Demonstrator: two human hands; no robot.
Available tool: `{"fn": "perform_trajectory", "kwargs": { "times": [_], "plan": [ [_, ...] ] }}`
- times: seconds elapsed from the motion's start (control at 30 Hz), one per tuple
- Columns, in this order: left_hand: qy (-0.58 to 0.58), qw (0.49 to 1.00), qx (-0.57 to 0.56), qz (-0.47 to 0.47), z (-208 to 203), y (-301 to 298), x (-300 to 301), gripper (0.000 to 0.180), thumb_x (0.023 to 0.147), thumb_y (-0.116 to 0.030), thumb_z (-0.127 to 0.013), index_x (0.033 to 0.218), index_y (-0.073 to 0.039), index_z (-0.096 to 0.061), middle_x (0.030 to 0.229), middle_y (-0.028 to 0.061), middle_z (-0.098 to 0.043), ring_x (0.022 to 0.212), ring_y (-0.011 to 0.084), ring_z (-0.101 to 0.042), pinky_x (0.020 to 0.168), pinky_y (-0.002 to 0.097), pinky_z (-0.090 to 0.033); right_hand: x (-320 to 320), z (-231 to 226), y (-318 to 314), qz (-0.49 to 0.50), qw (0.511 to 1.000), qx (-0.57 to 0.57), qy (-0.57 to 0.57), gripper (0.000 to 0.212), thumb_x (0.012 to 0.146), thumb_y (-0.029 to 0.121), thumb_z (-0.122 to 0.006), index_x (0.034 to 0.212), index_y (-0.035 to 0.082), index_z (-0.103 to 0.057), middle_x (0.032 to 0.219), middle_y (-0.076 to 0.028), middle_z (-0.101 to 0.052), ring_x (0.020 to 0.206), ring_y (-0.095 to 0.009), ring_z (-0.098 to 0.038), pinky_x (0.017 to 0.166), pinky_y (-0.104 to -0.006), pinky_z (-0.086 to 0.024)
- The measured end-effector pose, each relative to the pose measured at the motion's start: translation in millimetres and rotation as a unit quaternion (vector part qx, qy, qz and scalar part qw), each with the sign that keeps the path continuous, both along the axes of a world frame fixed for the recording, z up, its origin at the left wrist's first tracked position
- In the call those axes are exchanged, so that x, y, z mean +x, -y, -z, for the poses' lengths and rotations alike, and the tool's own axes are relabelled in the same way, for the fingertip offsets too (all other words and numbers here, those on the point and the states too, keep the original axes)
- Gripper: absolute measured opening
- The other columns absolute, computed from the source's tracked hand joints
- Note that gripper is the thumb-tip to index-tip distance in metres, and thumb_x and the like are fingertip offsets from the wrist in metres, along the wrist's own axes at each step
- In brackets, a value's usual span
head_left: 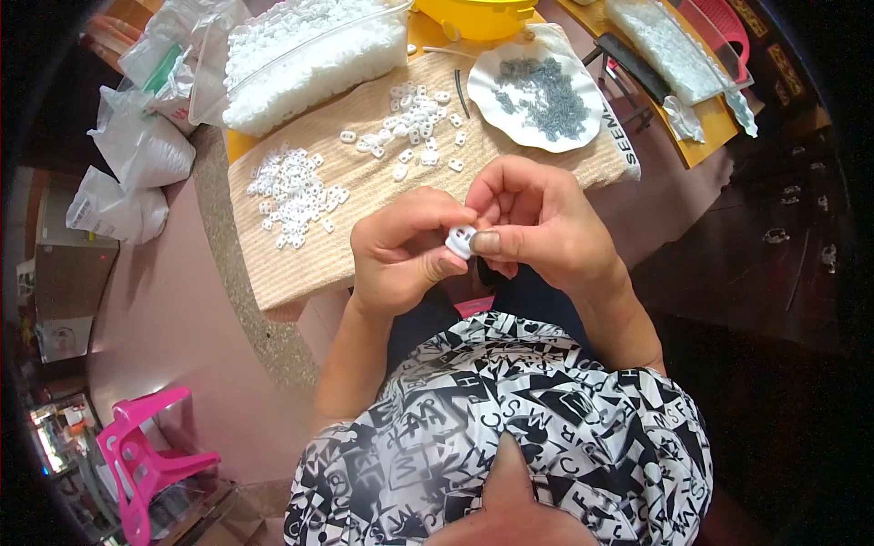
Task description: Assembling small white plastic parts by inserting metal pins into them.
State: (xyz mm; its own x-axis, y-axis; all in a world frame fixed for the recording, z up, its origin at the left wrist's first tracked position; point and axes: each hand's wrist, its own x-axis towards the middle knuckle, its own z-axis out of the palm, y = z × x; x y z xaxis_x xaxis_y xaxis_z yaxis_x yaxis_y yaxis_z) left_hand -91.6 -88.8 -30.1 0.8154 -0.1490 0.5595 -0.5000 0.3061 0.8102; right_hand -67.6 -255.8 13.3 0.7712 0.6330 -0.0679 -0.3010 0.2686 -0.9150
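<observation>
My left hand (pixel 401 246) pinches a small white plastic cord lock (pixel 461 240) with two holes between thumb and forefinger. From the other side my right hand (pixel 546 218) holds the same piece, its thumb pressed on the edge and its fingers curled behind. Both hands meet just off the table's near edge. Beyond them, loose white pieces with holes (pixel 419 123) lie scattered on the cloth. A denser heap of white pieces (pixel 296 196) is to the left. At the back right, a white scalloped plate (pixel 492 109) bears many tiny grey parts (pixel 546 100) that look like springs.
A ribbed beige cloth (pixel 273 273) covers the table. A clear bin (pixel 314 64) full of white pieces stands at the back left, beside a yellow tub (pixel 478 16). Plastic bags (pixel 137 136) sit at left, a pink stool (pixel 146 460) lower left. Another tray (pixel 669 55) is at far right.
</observation>
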Motion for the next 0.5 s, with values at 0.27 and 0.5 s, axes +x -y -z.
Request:
{"fn": "perform_trajectory", "kwargs": {
  "times": [0.27, 0.5],
  "plan": [
    [-0.062, 0.997, -0.029, 0.022, 10.0, -5.5, 6.6, 0.034, 0.07, -0.008, -0.07, 0.099, 0.004, -0.058, 0.088, 0.0105, -0.058, 0.078, 0.0152, -0.053, 0.069, 0.0255, -0.042, 7.6, 6.9, -2.3, 0.032, 0.999, 0.009, 0.009, 0.022, 0.074, 0.002, -0.064, 0.091, -0.001, -0.05, 0.069, -0.003, -0.056, 0.057, -0.006, -0.051, 0.048, -0.0164, -0.041],
    [-0.144, 0.987, -0.068, -0.008, 14.9, -6.7, 7.1, 0.038, 0.071, -0.003, -0.068, 0.106, 0.003, -0.056, 0.087, 0.0069, -0.057, 0.078, 0.0124, -0.053, 0.07, 0.0232, -0.043, 18.8, 9.8, -8.5, 0.068, 0.996, -0.048, 0.039, 0.019, 0.076, 0.004, -0.062, 0.092, 0.0, -0.053, 0.072, -0.002, -0.057, 0.059, -0.004, -0.051, 0.049, -0.0165, -0.04]
  ]
}}
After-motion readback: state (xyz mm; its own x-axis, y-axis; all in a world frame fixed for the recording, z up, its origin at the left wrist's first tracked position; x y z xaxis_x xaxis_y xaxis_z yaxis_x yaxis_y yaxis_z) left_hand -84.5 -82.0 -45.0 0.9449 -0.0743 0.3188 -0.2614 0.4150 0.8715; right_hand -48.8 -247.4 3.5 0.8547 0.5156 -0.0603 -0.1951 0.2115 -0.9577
